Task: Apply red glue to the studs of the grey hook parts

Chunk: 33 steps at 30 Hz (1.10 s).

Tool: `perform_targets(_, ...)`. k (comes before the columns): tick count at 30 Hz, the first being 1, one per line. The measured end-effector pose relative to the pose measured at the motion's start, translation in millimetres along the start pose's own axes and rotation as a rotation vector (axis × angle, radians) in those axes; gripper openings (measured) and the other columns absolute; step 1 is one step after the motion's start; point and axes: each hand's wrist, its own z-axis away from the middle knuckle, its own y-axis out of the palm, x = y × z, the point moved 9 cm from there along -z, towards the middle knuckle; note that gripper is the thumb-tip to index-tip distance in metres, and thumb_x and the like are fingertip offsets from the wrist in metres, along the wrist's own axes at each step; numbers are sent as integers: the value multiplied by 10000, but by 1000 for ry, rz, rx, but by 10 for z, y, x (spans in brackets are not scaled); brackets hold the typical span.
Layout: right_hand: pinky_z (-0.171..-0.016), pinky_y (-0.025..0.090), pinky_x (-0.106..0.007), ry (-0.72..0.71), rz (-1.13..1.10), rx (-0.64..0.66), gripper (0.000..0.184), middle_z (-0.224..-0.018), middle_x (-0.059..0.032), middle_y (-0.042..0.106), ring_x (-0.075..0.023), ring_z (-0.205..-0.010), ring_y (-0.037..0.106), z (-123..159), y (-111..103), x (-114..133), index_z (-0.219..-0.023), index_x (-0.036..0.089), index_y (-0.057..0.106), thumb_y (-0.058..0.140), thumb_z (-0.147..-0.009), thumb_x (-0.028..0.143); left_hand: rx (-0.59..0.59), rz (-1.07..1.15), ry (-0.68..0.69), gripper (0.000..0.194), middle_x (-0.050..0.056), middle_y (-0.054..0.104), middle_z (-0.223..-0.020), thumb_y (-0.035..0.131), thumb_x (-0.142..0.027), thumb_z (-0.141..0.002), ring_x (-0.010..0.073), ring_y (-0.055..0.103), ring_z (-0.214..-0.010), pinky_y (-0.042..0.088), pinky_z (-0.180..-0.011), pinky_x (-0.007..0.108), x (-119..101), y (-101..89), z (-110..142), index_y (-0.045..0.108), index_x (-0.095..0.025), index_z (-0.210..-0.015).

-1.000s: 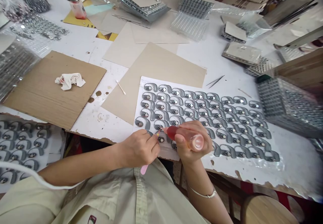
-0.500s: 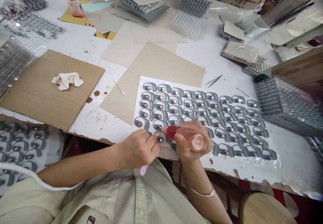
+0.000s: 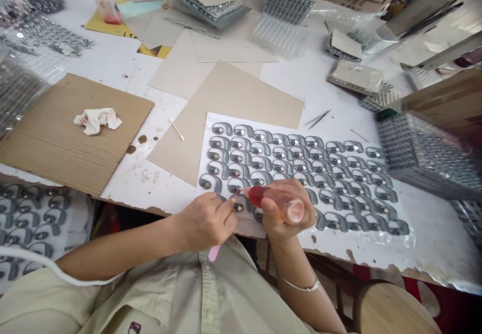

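Observation:
My left hand (image 3: pixel 209 219) is closed in a pinch on a thin pink-handled tool (image 3: pixel 215 252), whose tip rests at the near row of a white sheet (image 3: pixel 301 123) covered with several grey hook-shaped parts (image 3: pixel 286 165). My right hand (image 3: pixel 289 212) is wrapped round a small clear bottle of red liquid (image 3: pixel 278 203), lying sideways with its nozzle pointing left, close to the tool tip. Both hands sit at the sheet's near left corner, by the table edge.
A brown cardboard sheet (image 3: pixel 60 138) with a crumpled stained cloth (image 3: pixel 97 120) lies left. A cotton swab (image 3: pixel 176 129), tweezers (image 3: pixel 318 118) and grey card sheets (image 3: pixel 233 93) lie behind. Trays of metal parts (image 3: pixel 422 153) stand right and far. Another red-liquid bottle (image 3: pixel 103 1) stands far left.
Only the view has drifted slightly; both hands keep their grip and place at the sheet's near left corner.

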Motion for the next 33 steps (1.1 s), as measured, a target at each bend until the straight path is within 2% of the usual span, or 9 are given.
perform_targets(21, -545, 446, -325, 0, -22, -43, 152, -708, -21, 586, -155, -616, 536, 5, -46, -18, -812, 166, 548, 665, -817, 263, 7, 44, -16, 175, 74, 619, -626, 459, -44, -868, 152, 513, -498, 359, -453, 285, 35, -30, -22, 578, -96, -750)
perform_targets(27, -532, 434, -335, -13, -43, -129, 148, -704, -15, 583, -167, -602, 538, 65, -156, -55, -830, 185, 537, 658, -813, 268, 30, 99, -31, 189, 89, 637, -679, 442, -33, -876, 157, 567, -570, 357, -468, 286, 56, -2, 0, 574, -92, -754)
perform_targets(33, -520, 437, -332, 20, 8, -74, 173, -702, -22, 585, -168, -603, 540, 44, -112, -57, -825, 180, 551, 657, -821, 316, 21, 130, -44, 232, 95, 645, -711, 410, -45, -892, 156, 575, -596, 355, -474, 288, 74, -5, 9, 566, -105, -732)
